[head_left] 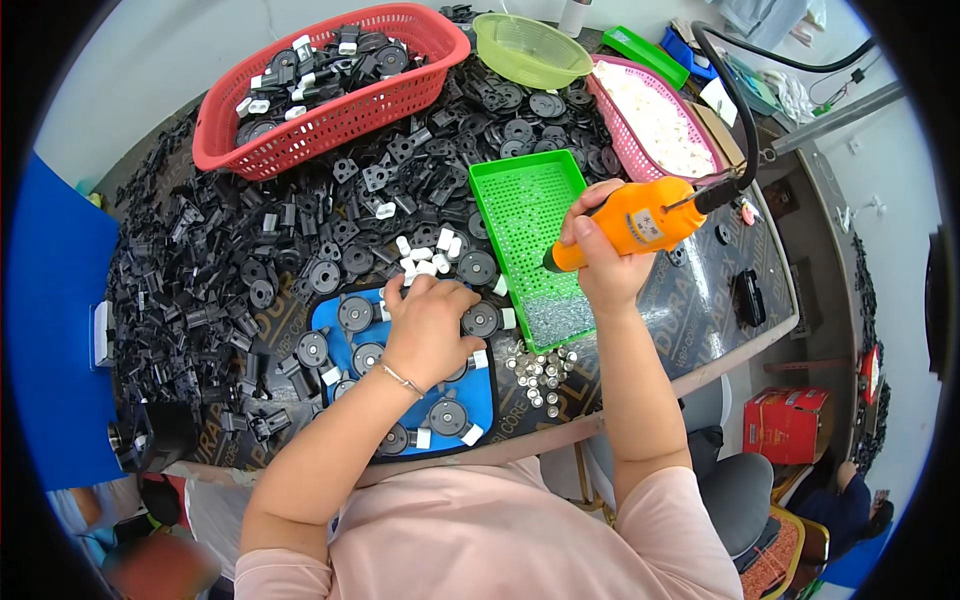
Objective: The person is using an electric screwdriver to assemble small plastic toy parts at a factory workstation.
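Black disc assemblies (447, 418), white-tabbed: on blue tray (481, 402), under and around left hand (430, 328); its fingers bent, grip cannot be told. Right of it: green perforated tray (525, 165). Right hand (606, 256): clamped on orange power screwdriver (632, 220), nose pointing leftward.

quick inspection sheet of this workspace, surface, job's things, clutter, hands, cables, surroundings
Surface: dark table, bare patches at right; elsewhere largely covered.
Job's things: tool; mat bearing discs; white pieces beside it; metal bits near green tray.
Clutter: loose black parts heaped left and back; more in red basket.
Hands: left hand over mat, contact unclear; right hand grips tool.
Cables: black cable runs from tool toward upper right.
Surroundings: red box at right; people near both lower corners.
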The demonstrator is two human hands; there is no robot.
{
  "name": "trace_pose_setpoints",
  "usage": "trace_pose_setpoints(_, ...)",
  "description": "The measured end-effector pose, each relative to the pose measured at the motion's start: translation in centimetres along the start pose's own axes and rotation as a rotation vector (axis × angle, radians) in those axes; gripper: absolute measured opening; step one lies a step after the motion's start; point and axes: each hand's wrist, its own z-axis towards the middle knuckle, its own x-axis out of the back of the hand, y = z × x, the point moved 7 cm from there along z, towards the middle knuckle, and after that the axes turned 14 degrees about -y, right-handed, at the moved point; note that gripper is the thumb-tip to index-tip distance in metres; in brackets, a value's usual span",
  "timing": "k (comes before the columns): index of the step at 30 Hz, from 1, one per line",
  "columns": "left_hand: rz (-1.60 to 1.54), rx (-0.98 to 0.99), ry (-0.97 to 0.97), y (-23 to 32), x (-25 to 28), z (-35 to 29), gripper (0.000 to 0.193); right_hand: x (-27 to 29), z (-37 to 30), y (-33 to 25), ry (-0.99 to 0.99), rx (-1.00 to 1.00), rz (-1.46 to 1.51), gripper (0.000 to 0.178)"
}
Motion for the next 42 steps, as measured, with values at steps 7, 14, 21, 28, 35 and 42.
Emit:
trace_pose_setpoints(7,-0.013,0.02,-0.012,-0.2,0.0,0.1,0.045,-0.2,0.0,0.3,0.011,-0.046,0.076,0.022)
trace_pose_setpoints(14,-0.055,-0.002,0.017,-0.5,-0.3,0.0,0.045,-3.1,0.3,-4.3,-0.136,0.055,0.244,0.024)
trace_pose_setpoints(21,-0.004,-0.013,0.064,-0.5,-0.5,0.1,0.04,-8.2,-1.7,-3.3,-0.375,-0.033,0.081,0.024)
trace_pose_setpoints(28,0.033,-0.017,0.098,-0.4,-0.4,0.2,0.036,-9.1,-2.0,-2.3,-0.389,-0.078,0.126,0.024)
trace_pose_setpoints(35,0.041,-0.045,0.118,-0.2,-0.2,0.0,0.033,-9.1,-2.4,-1.4,-0.383,-0.092,0.17,0.024)
trace_pose_setpoints(42,0.022,-0.083,0.09,-0.1,-0.4,0.2,0.038,-9.2,-0.6,-2.5,-0.611,0.012,0.123,0.022)
